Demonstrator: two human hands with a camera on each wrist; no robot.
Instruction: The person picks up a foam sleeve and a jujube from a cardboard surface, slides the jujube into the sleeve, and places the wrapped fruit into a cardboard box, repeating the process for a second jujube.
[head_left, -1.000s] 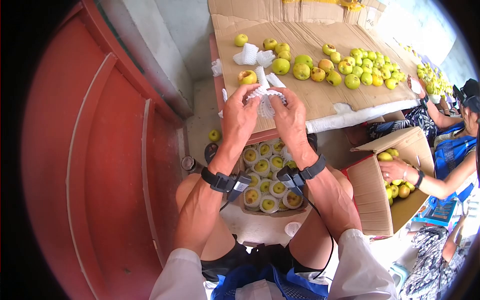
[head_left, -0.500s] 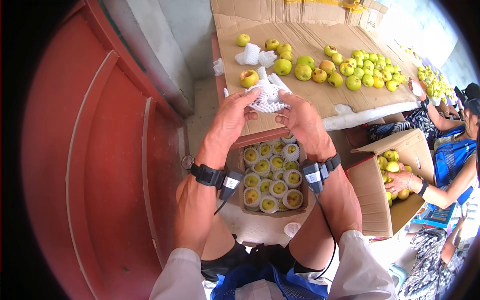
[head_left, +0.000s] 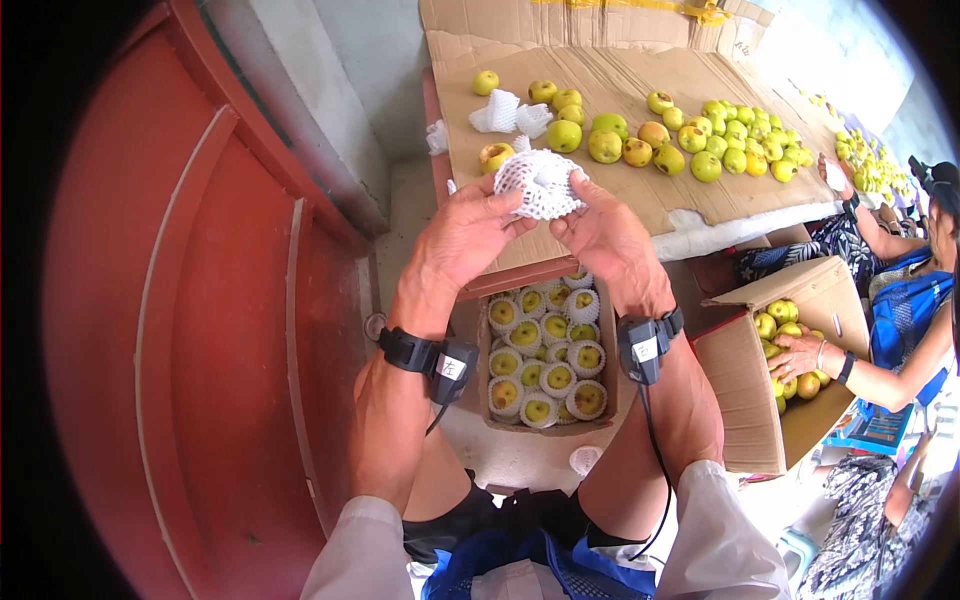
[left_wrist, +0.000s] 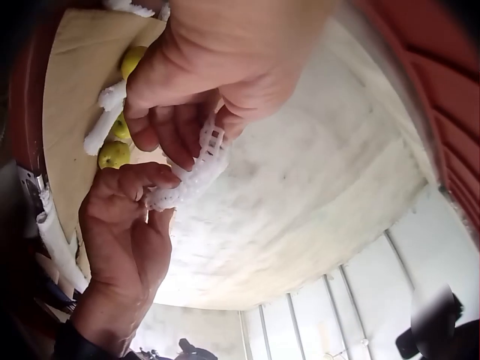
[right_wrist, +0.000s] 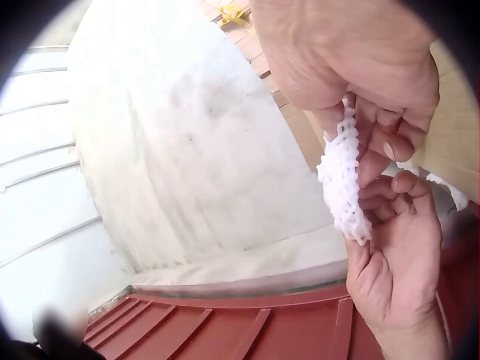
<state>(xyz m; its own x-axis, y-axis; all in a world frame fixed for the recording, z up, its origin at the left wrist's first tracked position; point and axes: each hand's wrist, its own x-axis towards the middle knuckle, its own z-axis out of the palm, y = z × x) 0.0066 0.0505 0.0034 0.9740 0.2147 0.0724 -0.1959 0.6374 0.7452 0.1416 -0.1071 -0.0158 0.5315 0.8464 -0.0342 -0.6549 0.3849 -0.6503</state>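
A white foam net sleeve (head_left: pixel 540 184) is spread into a rounded, flattish shape between the two hands, over the near edge of the table. My left hand (head_left: pixel 468 232) pinches its left side between thumb and fingers. On the opposite side, my right hand (head_left: pixel 608 236) pinches the rim with thumb and fingers. In the left wrist view the foam net (left_wrist: pixel 196 174) appears edge-on and thin, no fruit showing in it. Just behind it on the cardboard lies a yellow apple (head_left: pixel 493 155) with a brown hollow, partly covered by the net.
More foam nets (head_left: pixel 497 112) and many green-yellow apples (head_left: pixel 606 145) lie on the cardboard-covered table (head_left: pixel 600 75). Below, between the knees, stands a box of netted apples (head_left: pixel 538 410). At right, another person's hand (head_left: pixel 797 353) reaches into a carton (head_left: pixel 740 390). A red door (head_left: pixel 200 330) flanks the left.
The foam net has gone from a bunched shape to a spread, rounded one facing the head camera. Both hands have lowered at the wrists and turned, still gripping its sides.
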